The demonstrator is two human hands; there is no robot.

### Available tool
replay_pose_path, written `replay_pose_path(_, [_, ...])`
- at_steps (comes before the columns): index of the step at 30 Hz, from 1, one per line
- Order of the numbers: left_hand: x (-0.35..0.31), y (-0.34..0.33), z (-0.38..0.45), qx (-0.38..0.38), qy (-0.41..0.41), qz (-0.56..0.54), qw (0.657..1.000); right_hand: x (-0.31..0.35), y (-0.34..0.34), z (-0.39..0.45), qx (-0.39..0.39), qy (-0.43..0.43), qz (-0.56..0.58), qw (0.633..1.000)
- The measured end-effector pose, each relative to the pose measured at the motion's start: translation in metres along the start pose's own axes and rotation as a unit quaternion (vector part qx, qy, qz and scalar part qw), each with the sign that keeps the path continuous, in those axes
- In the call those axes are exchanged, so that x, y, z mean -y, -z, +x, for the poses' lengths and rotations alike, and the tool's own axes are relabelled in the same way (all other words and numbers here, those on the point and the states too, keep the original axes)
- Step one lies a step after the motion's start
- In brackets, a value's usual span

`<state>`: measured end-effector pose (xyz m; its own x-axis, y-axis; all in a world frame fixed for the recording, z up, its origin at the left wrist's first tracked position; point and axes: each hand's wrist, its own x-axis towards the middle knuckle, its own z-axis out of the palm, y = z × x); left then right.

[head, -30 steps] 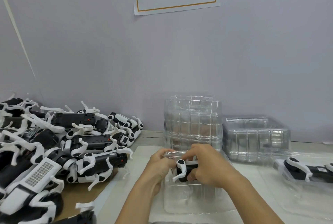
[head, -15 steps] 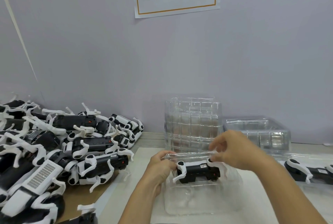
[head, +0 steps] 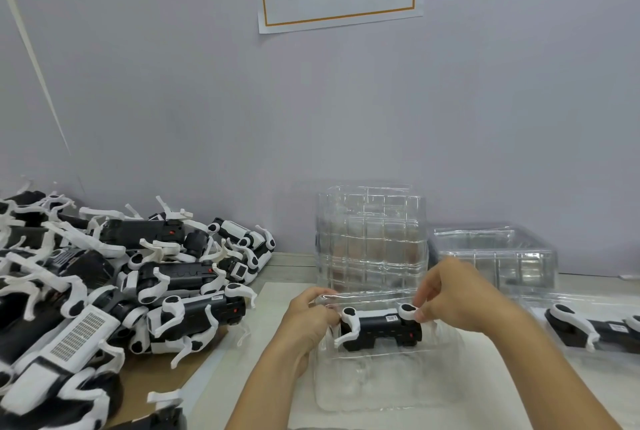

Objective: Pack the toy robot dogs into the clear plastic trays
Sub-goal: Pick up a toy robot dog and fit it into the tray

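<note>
Grey wall (head: 173, 100) backs the worktop (head: 277, 294). At lower centre, a toy robot dog (head: 379, 327) sits in a clear plastic tray (head: 388, 384). Left hand (head: 308, 320) fingers pinch its left end; right hand (head: 453, 298) fingers pinch its white right leg joint. Unpacked dogs (head: 121, 284) are heaped at left.

- left hand (head: 313, 317): forearm enters from the bottom edge, angled up and right; fingers curled, pinching at the fingertips.
- right hand (head: 450, 294): forearm enters from the lower right; wrist raised, fingers curled downward, thumb and forefinger pinched together.
</note>
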<state>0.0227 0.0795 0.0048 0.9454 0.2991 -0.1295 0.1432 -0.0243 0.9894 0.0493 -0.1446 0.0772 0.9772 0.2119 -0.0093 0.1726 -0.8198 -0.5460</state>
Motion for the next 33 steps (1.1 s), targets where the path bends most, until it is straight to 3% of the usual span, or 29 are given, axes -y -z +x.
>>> replay_pose_path(8, [0.002, -0.003, -0.004, -0.013, -0.004, -0.029, 0.999, 0.014, -0.003, -0.004, -0.009, -0.010, -0.067, 0.998])
replay_pose_path(15, [0.007, -0.007, -0.002, -0.019, -0.031, -0.085, 0.996, 0.019, 0.002, -0.006, 0.041, 0.031, -0.106, 0.993])
replay_pose_path(20, [0.006, -0.007, -0.001, -0.008, -0.041, -0.093, 0.995, 0.040, -0.018, -0.006, -0.009, 0.123, -0.044, 0.991])
replay_pose_path(24, [0.006, -0.008, -0.002, -0.010, -0.040, -0.105, 0.994, 0.057, -0.058, -0.007, 0.003, 0.203, 0.001, 0.979])
replay_pose_path(33, [0.006, -0.009, 0.000, -0.016, -0.057, -0.087, 0.994, 0.049, -0.077, 0.003, -0.023, 0.193, 0.019, 0.981])
